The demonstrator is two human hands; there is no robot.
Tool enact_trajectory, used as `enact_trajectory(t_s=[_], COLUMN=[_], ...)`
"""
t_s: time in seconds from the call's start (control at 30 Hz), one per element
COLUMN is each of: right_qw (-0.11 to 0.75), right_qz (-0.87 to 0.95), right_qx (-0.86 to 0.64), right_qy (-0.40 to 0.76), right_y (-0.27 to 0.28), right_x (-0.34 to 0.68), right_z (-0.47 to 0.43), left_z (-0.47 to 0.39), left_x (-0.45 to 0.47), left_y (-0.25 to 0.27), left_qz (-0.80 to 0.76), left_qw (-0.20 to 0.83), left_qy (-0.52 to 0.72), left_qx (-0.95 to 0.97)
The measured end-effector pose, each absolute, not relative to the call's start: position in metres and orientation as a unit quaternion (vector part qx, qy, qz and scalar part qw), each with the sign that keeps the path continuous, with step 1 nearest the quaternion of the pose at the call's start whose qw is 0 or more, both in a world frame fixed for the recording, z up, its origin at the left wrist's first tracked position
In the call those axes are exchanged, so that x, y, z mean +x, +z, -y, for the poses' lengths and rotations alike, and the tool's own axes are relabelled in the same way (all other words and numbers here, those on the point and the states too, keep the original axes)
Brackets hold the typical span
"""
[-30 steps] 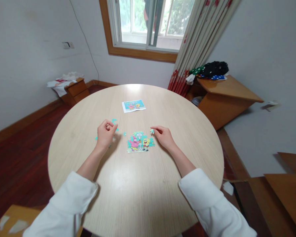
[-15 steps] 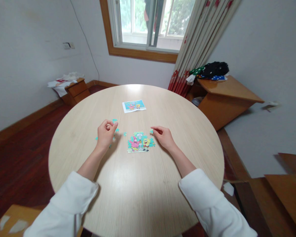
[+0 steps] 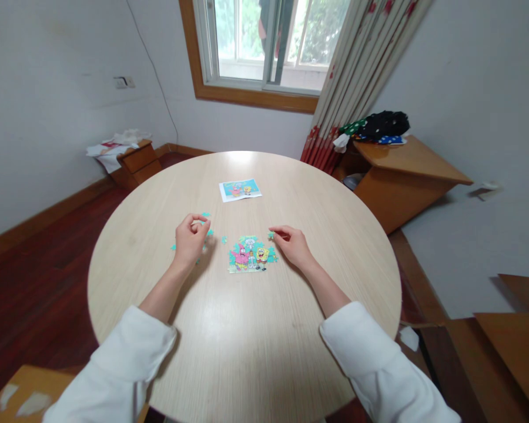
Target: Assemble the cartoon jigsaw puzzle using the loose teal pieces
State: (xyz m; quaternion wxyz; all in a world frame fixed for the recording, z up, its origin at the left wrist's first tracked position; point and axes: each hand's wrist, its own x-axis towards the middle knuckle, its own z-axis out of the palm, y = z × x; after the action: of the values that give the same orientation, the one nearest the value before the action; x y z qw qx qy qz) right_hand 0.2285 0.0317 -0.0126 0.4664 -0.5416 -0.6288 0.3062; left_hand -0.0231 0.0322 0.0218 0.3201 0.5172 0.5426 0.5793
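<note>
Your right hand (image 3: 294,245) pinches a small teal puzzle piece (image 3: 270,235) btwn thumb and forefinger, tips touching it, just above the top-right corner of the part-built cartoon jigsaw (image 3: 251,254); the other fingers curl under. Your left hand (image 3: 189,238) is loosely clenched, thumb and forefinger tips pressed together; can't tell if a piece sits btwn them. Around it lie loose teal pieces (image 3: 206,215), flat w/ knobbed edges, one more (image 3: 224,239) lying btwn that hand and the jigsaw. The jigsaw lies flat, matte card, ragged along its top edge, at the table's middle. Farther off is a glossy rectangular reference print (image 3: 240,189), well apart. All rests on a round, pale wood-grain table (image 3: 247,341) w/ a soft sheen. White sleeves (image 3: 370,358) cover both forearms.
</note>
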Motion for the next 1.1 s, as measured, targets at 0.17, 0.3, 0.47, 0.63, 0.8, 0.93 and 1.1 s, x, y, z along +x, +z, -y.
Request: enact_trajectory(t_s=[0.17,0.3,0.47,0.63,0.8,0.93,1.1], right_qw=[0.464,0.462,0.463,0.460,0.459,0.458,0.458], right_qz=[0.631,0.634,0.634,0.635,0.636,0.635,0.638], right_qx=[-0.542,-0.543,-0.547,-0.547,-0.547,-0.547,-0.543], right_qy=[0.304,0.299,0.292,0.293,0.294,0.295,0.296], right_y=[-0.0124,-0.0124,-0.0149,-0.0166,-0.0159,-0.0154,-0.0165], right_x=[0.2285,0.2288,0.2291,0.2296,0.2300,0.2300,0.2305], right_z=[-0.0316,-0.0315,-0.0326,-0.0335,-0.0331,-0.0331,-0.0335], left_z=[-0.0318,-0.0308,-0.0305,-0.0301,-0.0301,-0.0306,-0.0310], left_x=[-0.0221,-0.0217,-0.0218,-0.0217,-0.0220,-0.0220,-0.0225], left_y=[0.0229,0.0231,0.0239,0.0248,0.0242,0.0237,0.0226], left_qz=[-0.545,-0.543,-0.547,-0.551,-0.549,-0.548,-0.546], left_qw=[0.322,0.325,0.317,0.310,0.311,0.311,0.313], left_qy=[0.580,0.582,0.579,0.578,0.578,0.576,0.578], left_qx=[0.512,0.510,0.514,0.516,0.518,0.521,0.520])
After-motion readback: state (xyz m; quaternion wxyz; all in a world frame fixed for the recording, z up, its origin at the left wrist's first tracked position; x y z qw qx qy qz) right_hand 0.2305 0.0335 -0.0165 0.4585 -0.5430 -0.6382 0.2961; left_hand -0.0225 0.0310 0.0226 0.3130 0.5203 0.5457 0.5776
